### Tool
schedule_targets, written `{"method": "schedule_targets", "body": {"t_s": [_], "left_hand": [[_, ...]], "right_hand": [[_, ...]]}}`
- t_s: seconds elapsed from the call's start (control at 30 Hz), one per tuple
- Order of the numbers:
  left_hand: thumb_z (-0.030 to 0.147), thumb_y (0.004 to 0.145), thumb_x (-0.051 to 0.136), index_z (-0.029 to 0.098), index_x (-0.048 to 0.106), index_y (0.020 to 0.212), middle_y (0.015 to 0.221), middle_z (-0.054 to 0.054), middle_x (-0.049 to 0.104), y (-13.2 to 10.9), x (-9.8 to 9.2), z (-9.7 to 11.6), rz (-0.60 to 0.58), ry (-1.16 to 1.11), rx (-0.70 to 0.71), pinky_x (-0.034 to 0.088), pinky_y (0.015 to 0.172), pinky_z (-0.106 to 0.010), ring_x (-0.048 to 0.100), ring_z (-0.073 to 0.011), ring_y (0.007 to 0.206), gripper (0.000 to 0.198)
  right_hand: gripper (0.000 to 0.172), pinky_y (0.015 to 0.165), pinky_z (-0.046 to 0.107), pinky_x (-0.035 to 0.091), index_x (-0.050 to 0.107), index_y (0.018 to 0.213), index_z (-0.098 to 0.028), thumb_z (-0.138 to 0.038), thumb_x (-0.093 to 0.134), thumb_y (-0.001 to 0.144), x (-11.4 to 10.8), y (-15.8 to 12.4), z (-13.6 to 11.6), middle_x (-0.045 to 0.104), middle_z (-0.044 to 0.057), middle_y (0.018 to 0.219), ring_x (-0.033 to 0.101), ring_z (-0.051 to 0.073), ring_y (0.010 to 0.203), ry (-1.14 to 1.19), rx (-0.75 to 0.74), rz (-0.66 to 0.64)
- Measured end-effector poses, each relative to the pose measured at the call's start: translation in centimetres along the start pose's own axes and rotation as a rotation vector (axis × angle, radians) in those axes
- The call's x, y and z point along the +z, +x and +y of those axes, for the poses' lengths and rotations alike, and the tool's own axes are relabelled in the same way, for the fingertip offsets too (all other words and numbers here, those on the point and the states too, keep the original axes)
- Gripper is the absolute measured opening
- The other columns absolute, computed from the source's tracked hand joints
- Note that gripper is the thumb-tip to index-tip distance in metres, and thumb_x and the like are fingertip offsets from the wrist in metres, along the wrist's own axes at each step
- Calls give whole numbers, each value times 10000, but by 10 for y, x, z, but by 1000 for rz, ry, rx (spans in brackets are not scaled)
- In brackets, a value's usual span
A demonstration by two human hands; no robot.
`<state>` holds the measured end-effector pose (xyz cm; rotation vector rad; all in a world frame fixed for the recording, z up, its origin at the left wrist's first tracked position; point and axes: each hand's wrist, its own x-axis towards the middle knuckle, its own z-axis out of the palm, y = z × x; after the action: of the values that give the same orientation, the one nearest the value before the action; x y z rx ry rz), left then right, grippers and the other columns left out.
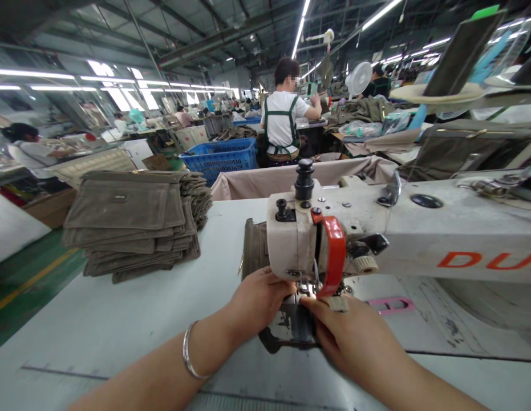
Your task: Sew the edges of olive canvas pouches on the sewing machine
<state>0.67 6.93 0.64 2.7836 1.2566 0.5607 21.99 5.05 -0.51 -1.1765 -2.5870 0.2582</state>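
Observation:
A white sewing machine [291, 240] with an orange-red guard [333, 257] stands before me. A brown fabric piece [253, 245] with a zipper pull at its left edge shows behind the machine head. My left hand [256, 299] wears a silver bangle; its fingers are closed on the work just left of the needle area. From the right, my right hand [355, 331] reaches in with its fingers together, pinching the work in front of the presser foot. Both fingertips are partly hidden by the machine and guard. A dark metal plate [291, 328] sits below them.
A pile of brown fabric pouches [124, 217] lies on the white table [154, 319] at left. A pink thread snipper [391, 305] lies right of my hand. Beyond are a beige cloth-lined bin [256, 182], a blue basket [225, 154] and a co-worker [284, 117].

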Motion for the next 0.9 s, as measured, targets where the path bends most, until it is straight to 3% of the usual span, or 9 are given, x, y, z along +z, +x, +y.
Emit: {"method": "schedule_targets", "body": {"t_s": [0.3,0.5,0.6,0.77,0.83,0.9], "left_hand": [[74,868,565,203,710,915,945,-31,734,1,2,0,10,14,-42,527,881,-342,665,-207,947,200],[116,854,612,159,694,983,992,-62,730,-5,-14,37,-69,-55,-185,545,888,-396,672,-231,934,159],[151,851,640,158,686,1025,1074,-69,712,-12,-15,48,-54,-138,-230,521,957,-400,651,-220,1015,180],[308,846,691,186,650,1152,1248,-91,632,-33,-20,50,-90,-166,-198,482,1012,-467,566,-261,1165,332],[420,776,750,175,635,1181,1264,-114,618,-43,-23,53,-123,-123,-160,494,983,-511,554,-307,1162,487],[417,740,779,162,628,1184,1227,-117,639,-52,-24,57,-114,-87,-123,524,939,-503,579,-312,1105,534]], "right_hand": [[370,757,370,487,631,1188,-218,-150,468,864,-5,3,-1,685,86,977,633,261,875,10,35,-51],[216,775,333,471,666,956,-206,-144,481,864,-7,1,1,674,64,951,627,224,885,87,39,-66],[209,815,324,463,661,945,-200,-129,482,865,-8,0,4,665,61,962,617,207,922,125,17,-57],[301,781,316,453,664,1084,-251,-127,520,850,-12,-3,7,653,40,961,598,203,902,158,-37,-44],[302,728,308,447,678,1081,-268,-142,536,846,-12,-5,8,642,34,920,592,205,850,154,-35,-39],[308,698,306,441,687,1085,-278,-149,540,846,-12,-6,9,633,32,883,585,205,811,147,-36,-29]]}}
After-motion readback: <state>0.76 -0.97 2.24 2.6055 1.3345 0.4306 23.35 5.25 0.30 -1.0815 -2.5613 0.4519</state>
